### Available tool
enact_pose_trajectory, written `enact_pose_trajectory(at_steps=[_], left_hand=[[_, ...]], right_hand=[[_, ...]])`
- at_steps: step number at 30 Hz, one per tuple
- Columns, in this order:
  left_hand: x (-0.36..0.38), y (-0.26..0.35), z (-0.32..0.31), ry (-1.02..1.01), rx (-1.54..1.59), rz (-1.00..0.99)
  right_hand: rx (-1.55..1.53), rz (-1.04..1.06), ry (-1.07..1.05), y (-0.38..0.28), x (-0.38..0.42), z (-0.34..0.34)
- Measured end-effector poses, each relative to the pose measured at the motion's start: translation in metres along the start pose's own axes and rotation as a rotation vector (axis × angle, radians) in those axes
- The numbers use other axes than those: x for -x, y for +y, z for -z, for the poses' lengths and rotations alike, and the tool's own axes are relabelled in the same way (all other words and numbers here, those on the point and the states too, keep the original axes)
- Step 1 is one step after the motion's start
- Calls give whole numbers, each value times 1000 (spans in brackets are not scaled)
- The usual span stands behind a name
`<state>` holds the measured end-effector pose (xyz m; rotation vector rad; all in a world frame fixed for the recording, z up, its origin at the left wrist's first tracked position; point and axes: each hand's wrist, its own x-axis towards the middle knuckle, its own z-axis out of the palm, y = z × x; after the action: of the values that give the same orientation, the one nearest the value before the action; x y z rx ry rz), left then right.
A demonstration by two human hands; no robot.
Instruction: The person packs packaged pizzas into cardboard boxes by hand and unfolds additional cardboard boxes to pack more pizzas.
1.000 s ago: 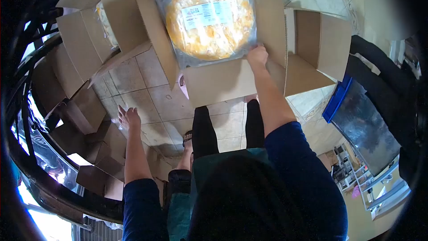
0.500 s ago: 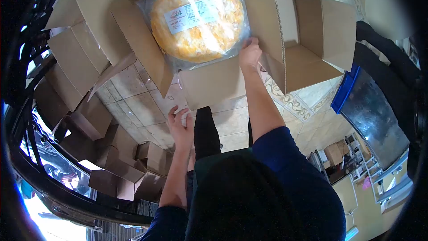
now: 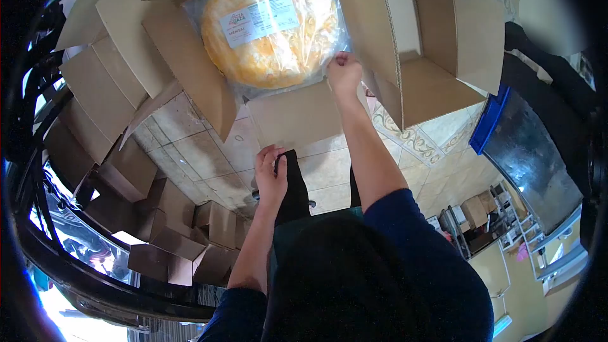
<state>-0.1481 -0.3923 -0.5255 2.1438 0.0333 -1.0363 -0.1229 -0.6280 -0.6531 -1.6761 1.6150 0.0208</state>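
Note:
A clear plastic bag with a round, flat bread inside lies in the opening of a cardboard box. The bread is golden and white, with a white printed label over it. At the bag's lower right corner, my right hand is closed, fingers curled against the plastic. The box's near flap hangs out toward me. My left hand is below that flap, fingers bent and apart, fingertips close to its near edge and overlapping my dark trouser leg.
Another opened box stands to the right. Large cardboard flaps and several smaller boxes crowd the left side. Tiled floor shows between them. A blue-edged, dark glossy panel lies at the right.
My left hand has moved right and slightly up, toward the flap's edge. The right hand has shifted a little left along the bag. The box and bag appear slightly left and higher in view.

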Motion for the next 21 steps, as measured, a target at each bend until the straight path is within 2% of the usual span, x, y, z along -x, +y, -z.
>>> enact_pose_trajectory(at_steps=[2, 4, 5, 7, 8, 11, 12, 13, 14, 15, 17, 19, 21], left_hand=[[-9, 4, -3, 4, -26, -70], [-32, 36, -10, 138, -404, -380], [-47, 53, -17, 177, -403, -408], [-80, 86, -37, 277, -426, -485], [-95, 97, -43, 337, -450, -532], [-130, 111, -42, 346, -538, -633], [-130, 108, -37, 342, -538, -629], [-132, 106, -31, 385, -401, -651], [-134, 105, -28, 425, -264, -673], [-132, 107, -25, 422, -268, -675], [-125, 110, -19, 388, -121, -526], [-126, 109, -19, 384, -118, -548], [-126, 109, -17, 380, -111, -570]], right_hand=[[-73, 71, 27, -8, 13, 15], [-522, -49, -199, -11, 22, 32], [-519, -52, -199, -23, 30, 42], [-620, -65, -327, -56, 46, 61], [-614, -67, -324, -58, 45, 64], [-740, -77, -448, -51, 32, 75], [-629, -257, -427, -38, 22, 74], [-518, -431, -401, -24, 11, 70], [-591, -578, -496, -10, 3, 63], [-596, -581, -495, 4, -2, 53], [-781, -747, -521, 19, -9, 29], [-765, -762, -443, 9, -14, 13], [-872, -890, -199, -2, -21, 2]])
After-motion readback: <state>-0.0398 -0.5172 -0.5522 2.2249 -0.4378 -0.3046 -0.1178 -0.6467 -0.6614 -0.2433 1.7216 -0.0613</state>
